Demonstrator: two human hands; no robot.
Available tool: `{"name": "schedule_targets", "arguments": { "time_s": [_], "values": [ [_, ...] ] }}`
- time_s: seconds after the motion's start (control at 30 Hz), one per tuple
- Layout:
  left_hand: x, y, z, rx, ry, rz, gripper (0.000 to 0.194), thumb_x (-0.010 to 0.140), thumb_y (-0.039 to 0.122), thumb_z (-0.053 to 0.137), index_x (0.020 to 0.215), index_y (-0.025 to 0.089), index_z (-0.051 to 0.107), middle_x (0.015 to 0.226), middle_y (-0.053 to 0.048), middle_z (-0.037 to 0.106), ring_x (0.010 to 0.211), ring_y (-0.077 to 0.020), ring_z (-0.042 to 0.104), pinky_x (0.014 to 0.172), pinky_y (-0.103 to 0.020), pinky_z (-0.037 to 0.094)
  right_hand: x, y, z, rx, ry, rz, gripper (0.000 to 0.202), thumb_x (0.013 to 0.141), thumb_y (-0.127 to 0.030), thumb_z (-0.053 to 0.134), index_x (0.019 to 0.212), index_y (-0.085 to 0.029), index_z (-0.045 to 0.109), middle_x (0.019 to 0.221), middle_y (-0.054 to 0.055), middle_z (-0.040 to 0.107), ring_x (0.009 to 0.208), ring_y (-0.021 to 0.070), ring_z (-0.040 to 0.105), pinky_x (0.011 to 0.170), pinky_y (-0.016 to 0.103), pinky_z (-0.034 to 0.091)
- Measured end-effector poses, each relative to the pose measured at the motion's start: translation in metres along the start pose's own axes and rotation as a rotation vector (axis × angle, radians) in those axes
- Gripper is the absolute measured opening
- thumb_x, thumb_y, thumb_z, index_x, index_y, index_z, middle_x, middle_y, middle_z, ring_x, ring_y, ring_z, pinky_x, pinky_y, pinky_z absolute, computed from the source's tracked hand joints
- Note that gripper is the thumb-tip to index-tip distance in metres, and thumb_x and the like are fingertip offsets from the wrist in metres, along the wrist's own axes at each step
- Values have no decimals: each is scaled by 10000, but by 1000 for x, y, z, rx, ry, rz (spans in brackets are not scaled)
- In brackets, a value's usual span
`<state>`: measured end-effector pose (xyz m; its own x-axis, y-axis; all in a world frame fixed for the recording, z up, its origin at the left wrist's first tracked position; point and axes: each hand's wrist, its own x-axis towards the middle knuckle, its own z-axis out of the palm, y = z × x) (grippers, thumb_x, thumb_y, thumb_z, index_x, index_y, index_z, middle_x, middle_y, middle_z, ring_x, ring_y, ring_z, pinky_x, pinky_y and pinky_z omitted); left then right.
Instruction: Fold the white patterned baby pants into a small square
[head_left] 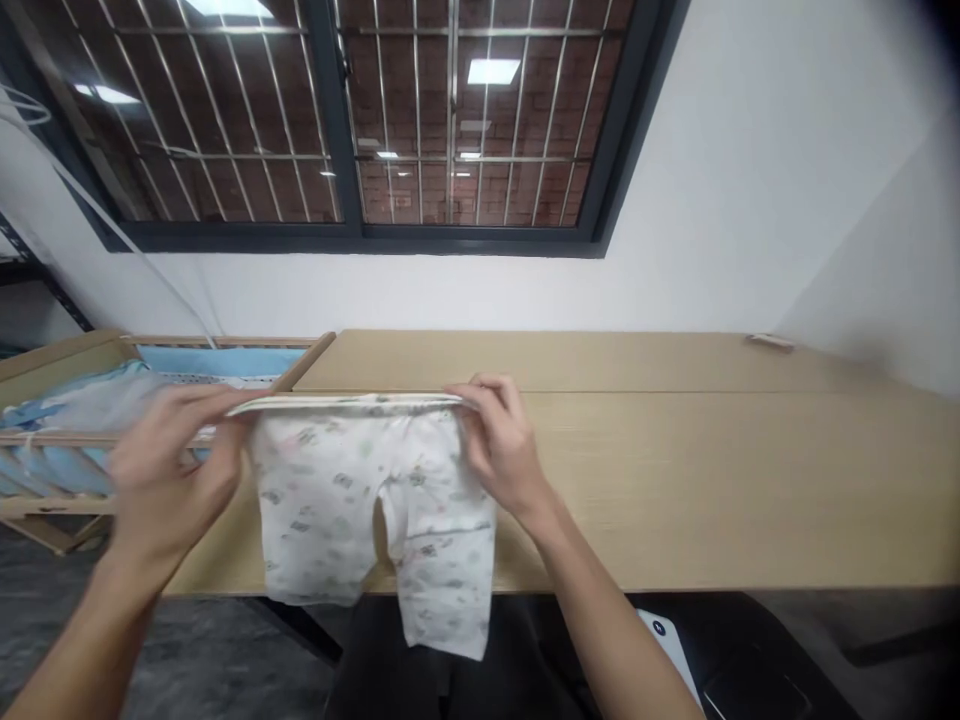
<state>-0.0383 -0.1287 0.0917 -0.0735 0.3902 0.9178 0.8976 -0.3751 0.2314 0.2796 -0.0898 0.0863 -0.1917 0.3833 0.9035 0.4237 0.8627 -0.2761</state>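
Small white patterned pants [322, 500] hang stretched by the waistband over the near part of the wooden table [675, 470]. My left hand [180, 450] pinches the left end of the waistband and is slightly blurred. At the right end, my right hand [499, 440] grips the waistband between thumb and fingers. Both legs of the pants dangle downward, the right one lower, past the table's front edge. An opening shows between the legs.
A wooden crib [307, 362] with blue and white bedding [112, 395] stands at the left. Behind the table are a white wall and a barred window [465, 240]. A small flat object [770, 342] lies at the back right. A white device [667, 650] is below the front edge.
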Motion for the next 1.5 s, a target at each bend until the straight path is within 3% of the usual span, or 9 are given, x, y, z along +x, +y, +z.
{"name": "schedule_targets", "arguments": {
  "time_s": [0.13,0.23,0.4,0.6,0.73,0.87,1.2,1.37,1.5],
  "values": [
    [2,2,80,-142,-191,-52,289,968,422,530,1141,231,661,950,-12,692,806,-172,626,801,-324,534,-11,56,-4,-82,-22,148,188,1011,-171,485,1175,-211,569,1077,89,598,1023,222,599,914,379,514],
    [-18,-7,136,-193,-447,-204,429,967,451,505,1332,227,535,923,-12,684,790,-189,644,736,-302,522,-33,109,3,-123,-195,314,176,1013,-209,454,1179,-203,512,1087,93,618,1018,229,612,914,388,506],
    [-60,-26,196,-112,-763,-200,324,971,361,450,1236,226,578,941,-38,698,897,-225,670,766,-320,519,-78,168,22,-193,-481,486,231,977,-167,418,1200,-176,478,1131,114,623,1000,225,615,882,372,508],
    [-88,-22,211,-43,-793,-82,388,993,308,381,1318,181,552,1309,-151,615,1267,-312,549,1057,-469,443,-97,169,25,-476,-600,322,353,934,-94,447,1278,-113,523,1278,191,574,1143,276,564,979,412,470],
    [-110,-12,210,-49,-907,42,547,1021,482,347,1458,172,458,1526,-147,480,1425,-309,423,1161,-475,357,-103,163,23,-480,-692,233,293,1009,-173,422,1237,-154,605,1293,148,625,1234,265,557,1069,418,426],
    [-127,-11,223,-1,-998,58,711,1016,571,263,1519,83,384,1592,-196,376,1511,-331,283,1195,-488,298,-108,171,29,-466,-745,283,362,1041,-235,387,1312,-130,604,1372,161,622,1307,262,553,1122,416,406],
    [-102,-32,288,75,-1069,23,800,1008,592,165,1557,25,290,1640,-197,251,1550,-319,140,1238,-436,190,-86,229,52,-446,-779,481,472,1048,-272,369,1471,-123,520,1564,143,445,1473,266,385,1217,412,269],
    [-94,-38,308,91,-1082,11,818,1003,612,138,1568,35,268,1649,-195,227,1550,-319,145,1231,-431,191,-76,249,57,-442,-735,500,404,1021,-256,425,1375,-205,614,1521,88,519,1424,240,441,1167,376,312],
    [-92,-38,316,102,-1094,1,846,997,630,118,1569,23,254,1652,-206,207,1550,-325,145,1230,-444,183,-67,259,62,-444,-669,529,310,994,-212,444,1098,-212,736,1249,72,701,1225,214,570,1061,311,372]
  ]
}}
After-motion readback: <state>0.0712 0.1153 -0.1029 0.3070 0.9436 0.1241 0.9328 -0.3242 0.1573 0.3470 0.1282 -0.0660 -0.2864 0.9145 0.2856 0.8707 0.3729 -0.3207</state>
